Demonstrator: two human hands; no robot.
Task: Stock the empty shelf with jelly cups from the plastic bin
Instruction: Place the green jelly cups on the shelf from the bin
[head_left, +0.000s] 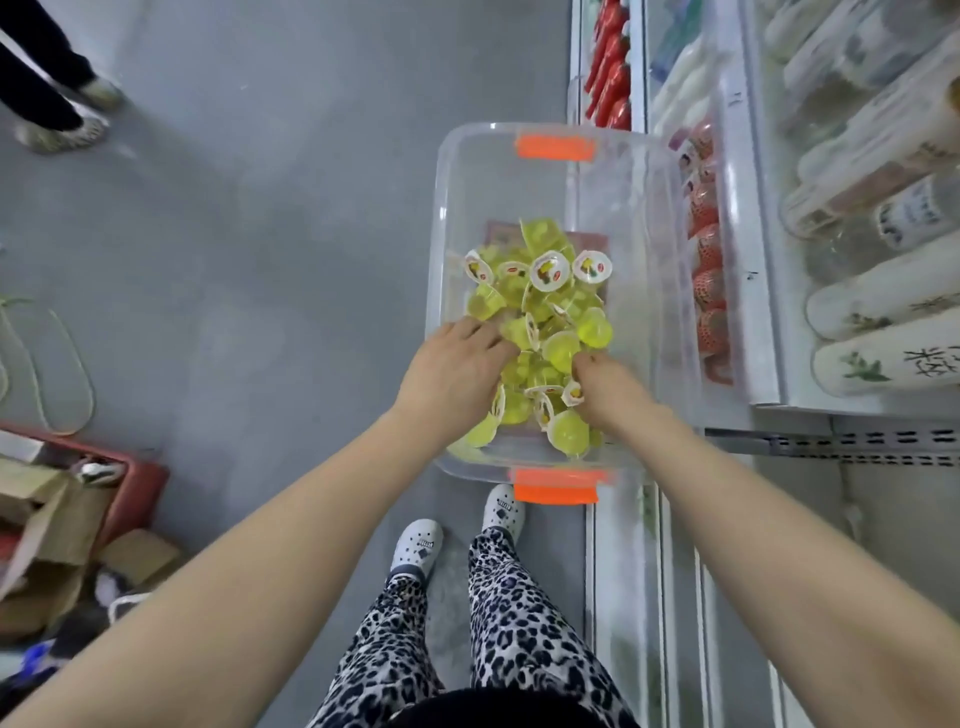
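The clear bin (670, 260) sits on the floor, its long side running from 12 to 6 o'clock. It has two orange clips (555, 148), one at each end. Inside is one heap of yellow-green cups (561, 348), too many to count. They point every way: some lids up, some on their sides. Both hands are in the heap. The left hand (457, 358) is at 9 o'clock of it, the right hand (608, 384) at 4. Their fingers bend into the cups, but I cannot tell if they grip any. Shelves (766, 322) stand at 3 o'clock.
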